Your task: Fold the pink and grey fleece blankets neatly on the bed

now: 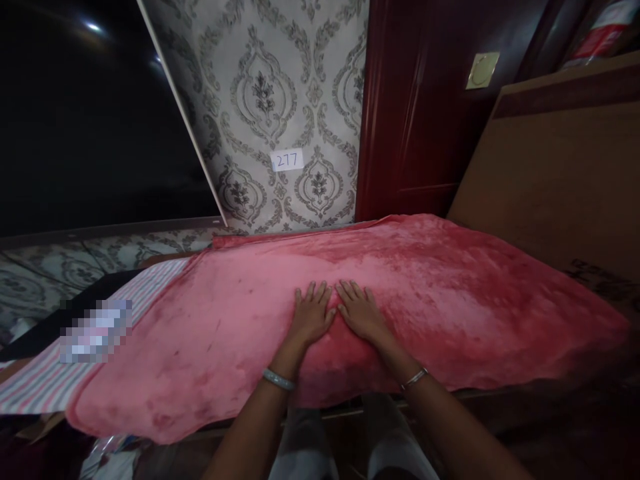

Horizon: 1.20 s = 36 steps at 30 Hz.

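A pink-red plush blanket point(215, 320) is spread flat over a long surface in front of me, its near edge hanging slightly over the front. Both palms press down on it near the middle. My left hand point(313, 313) lies flat with fingers spread, pointing away from me. Close beside it, my right hand point(361, 310) rests the same way, the two thumbs almost meeting. Neither hand grasps anything. The pile shows lighter and darker patches, paler on the left and deeper red on the right.
A striped cloth point(45, 380) sticks out at the left, with a blurred item point(95, 331) on it. A large dark screen point(95, 120) hangs at the upper left. On the right leans a big cardboard box point(565, 167), beside a dark red door point(425, 100). A paper label point(287, 160) marks the patterned wall.
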Motion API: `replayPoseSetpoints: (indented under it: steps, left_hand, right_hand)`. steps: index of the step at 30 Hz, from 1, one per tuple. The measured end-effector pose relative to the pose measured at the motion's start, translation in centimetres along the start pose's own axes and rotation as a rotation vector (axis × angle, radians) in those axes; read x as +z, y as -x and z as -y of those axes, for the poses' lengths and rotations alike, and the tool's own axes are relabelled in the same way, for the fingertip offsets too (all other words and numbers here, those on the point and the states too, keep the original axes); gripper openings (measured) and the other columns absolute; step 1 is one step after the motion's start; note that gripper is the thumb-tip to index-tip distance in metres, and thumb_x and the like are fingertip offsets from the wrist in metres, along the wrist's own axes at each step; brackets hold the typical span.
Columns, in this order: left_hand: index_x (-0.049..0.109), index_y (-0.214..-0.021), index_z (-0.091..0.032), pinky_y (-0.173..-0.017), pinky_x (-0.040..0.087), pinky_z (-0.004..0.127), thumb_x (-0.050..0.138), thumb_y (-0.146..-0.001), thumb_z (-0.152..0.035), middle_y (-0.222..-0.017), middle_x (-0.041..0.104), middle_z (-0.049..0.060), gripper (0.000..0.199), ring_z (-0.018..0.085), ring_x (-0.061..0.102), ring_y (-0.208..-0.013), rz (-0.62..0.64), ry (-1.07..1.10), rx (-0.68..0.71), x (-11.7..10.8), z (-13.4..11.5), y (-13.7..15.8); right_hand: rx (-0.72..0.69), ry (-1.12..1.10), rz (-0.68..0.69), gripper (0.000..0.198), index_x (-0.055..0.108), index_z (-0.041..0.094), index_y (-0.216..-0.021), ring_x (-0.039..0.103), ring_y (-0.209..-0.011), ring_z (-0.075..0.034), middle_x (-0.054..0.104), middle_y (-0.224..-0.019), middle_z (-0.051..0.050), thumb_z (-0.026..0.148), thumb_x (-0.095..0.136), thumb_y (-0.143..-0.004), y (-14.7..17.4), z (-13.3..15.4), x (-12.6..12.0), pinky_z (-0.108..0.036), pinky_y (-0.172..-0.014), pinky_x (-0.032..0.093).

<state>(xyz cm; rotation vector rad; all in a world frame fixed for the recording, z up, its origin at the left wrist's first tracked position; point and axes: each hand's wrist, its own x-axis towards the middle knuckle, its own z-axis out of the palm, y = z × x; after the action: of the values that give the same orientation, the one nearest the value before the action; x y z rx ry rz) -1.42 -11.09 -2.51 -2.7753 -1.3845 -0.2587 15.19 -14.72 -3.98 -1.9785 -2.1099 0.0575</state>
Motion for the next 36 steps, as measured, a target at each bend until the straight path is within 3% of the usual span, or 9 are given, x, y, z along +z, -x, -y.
replayPoseSetpoints:
  steps: [7, 12, 17, 19, 22, 28, 31, 36]
  left_hand:
    - [0.033, -0.157, -0.028, -0.123, 0.019, 0.062, 0.031, -0.103, -0.034, -0.163, 0.036, 0.005, 0.055, 0.027, 0.023, -0.154, 0.003, -0.001, 0.121, -0.1, 0.0, 0.2]
    - [0.032, -0.158, -0.028, -0.121, 0.020, 0.064, 0.040, -0.100, -0.040, -0.169, 0.019, 0.008, 0.059, 0.035, 0.018, -0.154, -0.050, -0.025, 0.008, -0.3, -0.3, 0.3]
    - [0.038, -0.155, -0.031, -0.119, 0.020, 0.067, 0.040, -0.100, -0.046, -0.165, 0.030, 0.008, 0.057, 0.038, 0.024, -0.152, -0.052, -0.055, -0.050, -0.1, -0.2, 0.3]
    - [0.038, -0.155, -0.030, -0.119, 0.020, 0.067, 0.038, -0.100, -0.045, -0.165, 0.031, 0.008, 0.057, 0.039, 0.024, -0.152, -0.044, -0.063, -0.050, -0.1, 0.0, 0.2]
    - [0.039, -0.155, -0.029, -0.119, 0.021, 0.066, 0.039, -0.100, -0.043, -0.165, 0.031, 0.008, 0.057, 0.039, 0.024, -0.152, -0.023, -0.072, -0.055, -0.2, 0.1, -0.1]
    - [0.038, -0.156, -0.030, -0.119, 0.022, 0.064, 0.039, -0.100, -0.040, -0.164, 0.033, 0.008, 0.056, 0.037, 0.026, -0.152, -0.048, -0.097, -0.067, -0.1, 0.1, -0.3]
    - [0.036, -0.156, -0.029, -0.120, 0.021, 0.062, 0.038, -0.100, -0.040, -0.165, 0.031, 0.008, 0.057, 0.036, 0.024, -0.152, -0.024, -0.101, -0.080, -0.2, -0.1, -0.3]
    - [0.031, -0.158, -0.014, -0.120, 0.019, 0.062, 0.036, -0.099, -0.047, -0.166, 0.020, 0.021, 0.067, 0.037, 0.020, -0.154, 0.122, -0.052, -0.182, -1.6, -0.4, -1.7]
  right_hand:
    - [-0.031, 0.010, 0.044, 0.060, 0.032, 0.023, -0.159, 0.017, -0.154, -0.027, 0.021, -0.167, -0.007, 0.041, 0.030, -0.102, 0.0, -0.7, 0.1, -0.055, -0.122, 0.017]
    - [-0.049, 0.016, 0.025, 0.061, 0.031, 0.023, -0.160, 0.018, -0.154, -0.028, 0.020, -0.167, -0.009, 0.041, 0.030, -0.101, 0.1, -0.8, 0.0, -0.057, -0.122, 0.017]
    - [-0.039, 0.018, 0.035, 0.062, 0.031, 0.027, -0.159, 0.017, -0.154, -0.030, 0.020, -0.167, -0.009, 0.047, 0.034, -0.101, -1.2, -2.1, -0.7, -0.060, -0.120, 0.018]
    - [0.010, 0.046, 0.053, 0.061, 0.033, 0.027, -0.159, 0.017, -0.154, -0.030, 0.021, -0.167, -0.008, 0.048, 0.033, -0.102, -1.7, -4.2, -1.6, -0.060, -0.120, 0.017]
    - [0.140, 0.102, 0.064, 0.059, 0.034, 0.028, -0.158, 0.018, -0.153, -0.031, 0.023, -0.166, -0.007, 0.047, 0.032, -0.102, -1.4, -9.5, -3.1, -0.062, -0.119, 0.018]
    - [0.553, 0.109, 0.010, 0.061, 0.030, 0.029, -0.160, 0.025, -0.151, -0.033, 0.027, -0.166, -0.007, 0.049, 0.023, -0.102, 3.1, -21.7, -4.8, -0.063, -0.117, 0.024]
    - [0.636, 0.132, -0.024, 0.063, 0.032, 0.026, -0.159, 0.023, -0.152, -0.031, 0.027, -0.166, -0.008, 0.051, 0.021, -0.102, 4.6, -24.1, -4.6, -0.060, -0.118, 0.025]
    - [0.627, 0.161, -0.070, 0.062, 0.037, 0.025, -0.156, 0.027, -0.150, -0.033, 0.030, -0.164, -0.010, 0.050, 0.022, -0.102, 4.7, -24.3, -3.7, -0.062, -0.116, 0.027]
